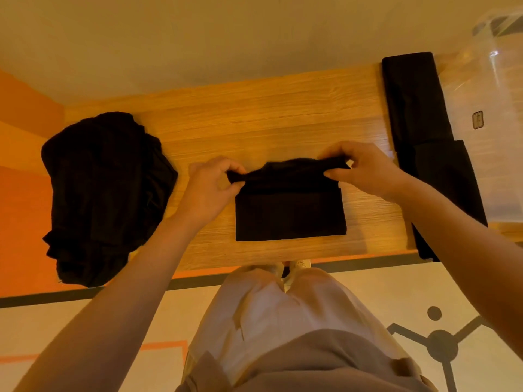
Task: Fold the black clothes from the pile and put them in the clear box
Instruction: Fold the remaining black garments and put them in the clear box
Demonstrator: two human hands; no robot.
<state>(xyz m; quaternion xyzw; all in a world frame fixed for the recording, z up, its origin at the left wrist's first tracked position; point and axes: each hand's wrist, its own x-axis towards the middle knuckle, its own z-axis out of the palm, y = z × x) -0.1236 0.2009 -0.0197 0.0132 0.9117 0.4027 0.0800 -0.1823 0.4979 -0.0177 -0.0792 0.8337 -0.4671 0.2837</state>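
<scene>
A black garment (290,213) lies partly folded in the middle of the wooden table (254,114). Its far edge is lifted off the wood. My left hand (210,185) pinches the left corner of that raised edge, and my right hand (365,168) pinches the right corner. A crumpled pile of black clothes (104,193) sits at the table's left end and hangs over the front edge. Folded black clothes (418,108) lie in a row along the right side, next to the clear box (498,108) at the far right.
The table's front edge runs just before my legs (283,312). An orange wall and floor band sit to the left. Bare wood shows behind the garment, between the pile and the folded row.
</scene>
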